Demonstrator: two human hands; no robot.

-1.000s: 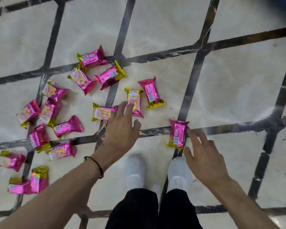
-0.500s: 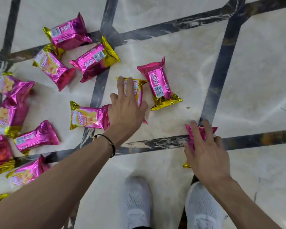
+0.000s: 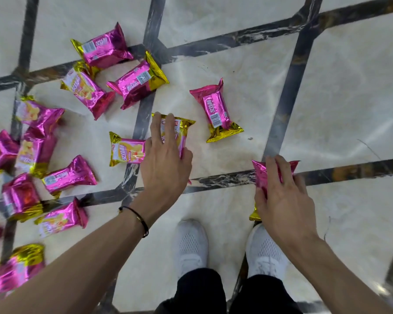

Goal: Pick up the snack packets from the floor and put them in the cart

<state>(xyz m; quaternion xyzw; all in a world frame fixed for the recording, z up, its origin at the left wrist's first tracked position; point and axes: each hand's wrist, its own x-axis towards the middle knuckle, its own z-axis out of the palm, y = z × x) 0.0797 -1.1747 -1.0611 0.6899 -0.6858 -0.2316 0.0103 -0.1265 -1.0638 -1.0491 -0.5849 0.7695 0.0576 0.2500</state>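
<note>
Stooped over a pale marble floor (image 3: 338, 98) crossed by dark inlay strips, with white shoes (image 3: 192, 243) at the near edge. Held the left hand (image 3: 166, 164) clamped on a gold-ended snack packet (image 3: 183, 125) near the middle of the scene, fingers curled over its far end and thumb pressed against its right edge. Could not tell whether lifted or flat on the tiles. Held the right hand (image 3: 281, 198) wrapped round a pink packet (image 3: 260, 175) lying across a dark strip at the near right, fingers draped over the top, thumb tucked at the left side, gold tail poking out below the palm. Passed over a yellow-faced packet (image 3: 126, 149) just left of the left hand, touching or slightly under the knuckles, and a barcode-up packet (image 3: 216, 109) a little farther to the right. Passed over many more packets (image 3: 68, 175) strewn down the left side. Saw no cart anywhere in view. Judged the risks thus: slick foil likely to slip from a shallow pinch once raised; puffed wrappers liable to crush or burst under too hard a squeeze; yellow-faced packet apt to be dragged or flicked aside by the left hand's lift; with the cart out of sight, a blind turn likely to end in a drop short of it; shoes close enough to tread on the near packets.
</note>
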